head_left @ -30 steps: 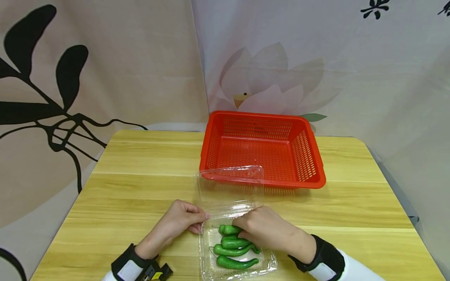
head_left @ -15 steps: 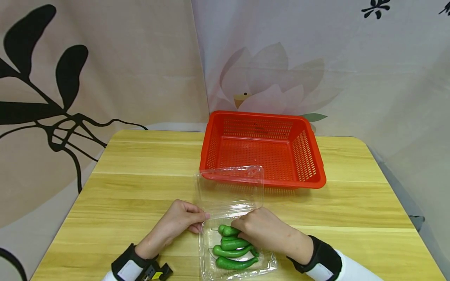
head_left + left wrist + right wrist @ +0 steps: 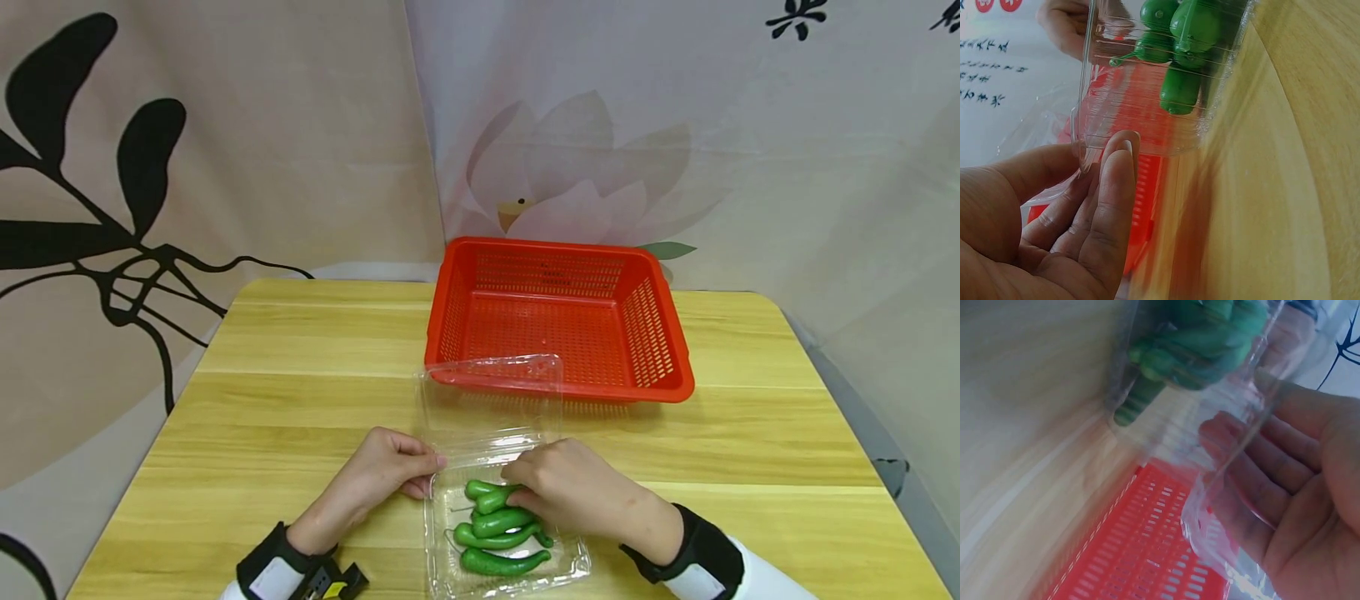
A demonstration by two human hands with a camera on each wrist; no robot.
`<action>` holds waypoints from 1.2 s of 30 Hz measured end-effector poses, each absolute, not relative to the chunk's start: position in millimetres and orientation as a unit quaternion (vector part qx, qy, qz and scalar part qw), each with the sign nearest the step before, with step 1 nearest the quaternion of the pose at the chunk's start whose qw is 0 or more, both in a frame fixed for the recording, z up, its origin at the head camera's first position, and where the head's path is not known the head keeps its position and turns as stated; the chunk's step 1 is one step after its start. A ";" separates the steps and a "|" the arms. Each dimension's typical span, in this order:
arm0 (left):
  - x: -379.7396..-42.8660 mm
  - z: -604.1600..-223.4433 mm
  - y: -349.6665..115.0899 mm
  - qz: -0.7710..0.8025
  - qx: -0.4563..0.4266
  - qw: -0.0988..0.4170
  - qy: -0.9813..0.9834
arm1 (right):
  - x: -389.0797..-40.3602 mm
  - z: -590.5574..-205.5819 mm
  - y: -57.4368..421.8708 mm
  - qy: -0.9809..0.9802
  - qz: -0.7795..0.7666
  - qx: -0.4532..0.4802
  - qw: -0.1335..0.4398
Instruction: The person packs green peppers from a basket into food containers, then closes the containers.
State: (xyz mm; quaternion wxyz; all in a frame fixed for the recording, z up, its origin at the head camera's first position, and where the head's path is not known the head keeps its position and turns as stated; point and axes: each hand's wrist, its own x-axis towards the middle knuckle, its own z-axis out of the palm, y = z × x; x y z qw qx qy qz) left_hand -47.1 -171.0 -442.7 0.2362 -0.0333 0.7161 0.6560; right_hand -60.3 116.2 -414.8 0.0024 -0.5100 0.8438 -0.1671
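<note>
Several green chili peppers [image 3: 501,522] lie crosswise in a clear plastic clamshell box [image 3: 459,575], stacked up its length. Its clear lid [image 3: 487,412] is folded back toward the basket. My left hand [image 3: 390,462] pinches the box's left edge near the hinge; the left wrist view shows thumb and fingers at that rim. My right hand [image 3: 570,487] hovers over the farthest peppers, its index finger and thumb spread just above their right ends. In the blurred right wrist view, the right hand's fingers [image 3: 1219,425] reach in behind the clear wall, apart from the peppers, with nothing between them.
A red perforated basket [image 3: 558,329] stands at the back of the wooden table [image 3: 300,358], and the lid overlaps its front rim in the head view. A patterned cloth backdrop [image 3: 337,150] hangs behind. Black bands [image 3: 279,560] circle both wrists.
My right hand has shifted slightly right and away from me, its fingers drawing off the far peppers. The second pepper from the back now tilts more. My left hand has stayed put.
</note>
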 end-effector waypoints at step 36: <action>-54.1 -441.9 -168.4 0.639 -0.004 0.236 0.732 | -105.8 -383.6 167.5 0.838 -0.346 -0.328 -0.267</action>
